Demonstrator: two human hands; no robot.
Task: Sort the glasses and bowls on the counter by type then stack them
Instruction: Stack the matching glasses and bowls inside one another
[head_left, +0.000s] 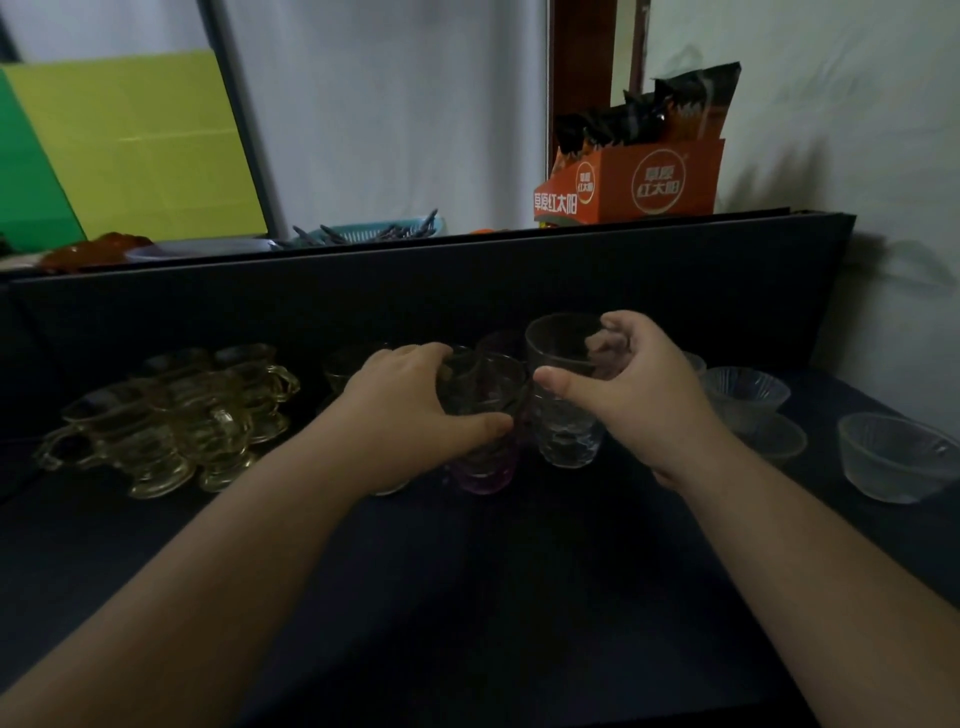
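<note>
Dim, underexposed frame. Worktop (467, 571) near black; white wall (831, 130) at upper right brightest, carrying soft shadows. Slight blur throughout; wide-angle bending at the edges.

The counter (467, 597) is dark navy, and the handled cups (171, 415) well left of the left hand's fingers (415, 358) are amber yellow. Under those fingers the glass (485, 467) shows purple at its base, while the tumbler (566, 431) between the right hand's thumb and fingers (618, 332) is clear with a dimpled pattern. The bowls (898, 457) right of them are frosted, finely ribbed; behind stands an orange box (644, 182) with white lettering.
</note>
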